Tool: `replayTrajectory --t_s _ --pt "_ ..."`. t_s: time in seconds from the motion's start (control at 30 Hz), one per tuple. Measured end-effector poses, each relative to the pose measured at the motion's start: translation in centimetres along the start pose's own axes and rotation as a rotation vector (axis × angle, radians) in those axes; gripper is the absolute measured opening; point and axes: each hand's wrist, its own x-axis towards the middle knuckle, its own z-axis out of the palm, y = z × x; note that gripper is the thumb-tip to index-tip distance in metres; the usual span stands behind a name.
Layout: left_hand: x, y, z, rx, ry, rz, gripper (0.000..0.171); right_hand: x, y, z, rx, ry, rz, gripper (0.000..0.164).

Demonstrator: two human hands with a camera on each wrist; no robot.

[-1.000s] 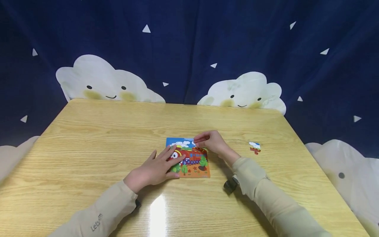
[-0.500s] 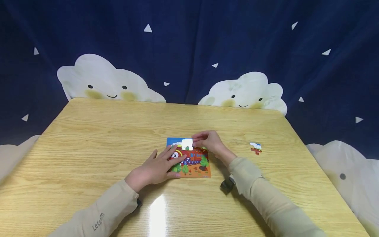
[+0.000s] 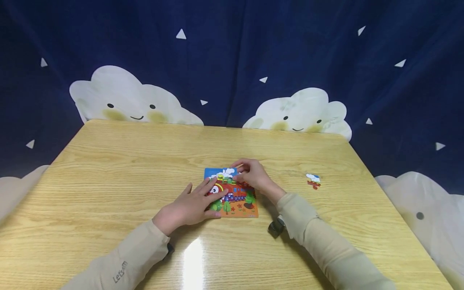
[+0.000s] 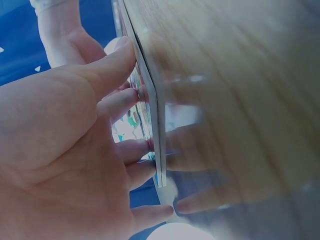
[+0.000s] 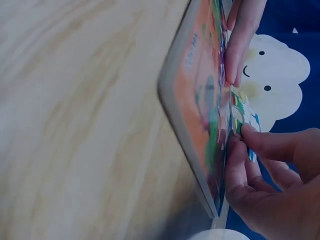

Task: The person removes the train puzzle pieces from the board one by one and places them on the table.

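Note:
A jigsaw puzzle (image 3: pixel 241 210) of a red train under a blue sky lies in its tray on the table. My left hand (image 3: pixel 188 206) rests over its left side with fingers spread, the fingertips on the picture in the left wrist view. At the puzzle's upper edge, my right hand (image 3: pixel 256 176) pinches a puzzle piece (image 5: pixel 244 111) between thumb and fingers. That piece, printed with white cloud, blue and green, is tilted up from the picture. Part of the train is hidden under the left fingers.
Another loose puzzle piece (image 3: pixel 313 181), white, blue and red, lies on the wooden table (image 3: pixel 119 161) to the right of the puzzle. Behind the table hangs a dark blue curtain (image 3: pixel 217 52) with smiling clouds.
My right hand has shifted slightly left over the puzzle. The held piece looked blank white half a second ago and now shows its printed side. My left hand stays in place.

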Motion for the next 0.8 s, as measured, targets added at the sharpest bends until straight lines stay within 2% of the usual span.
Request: replayTrajectory --t_s 0.23,0.63,0.8 --pt "-0.1 0.0 0.0 -0.006 -0.001 0.002 0.063 -0.3 0.5 -2.4 0.027 0.025 -0.027 0.026" --pt "-0.2 0.1 0.0 -0.021 0.001 0.004 0.063 -1.9 4.6 -11.0 -0.110 0.104 0.065 0.032" --pt "-0.2 0.1 0.0 -0.026 0.001 0.004 0.063 -2.8 5.9 -13.3 -0.167 0.136 0.107 0.032"
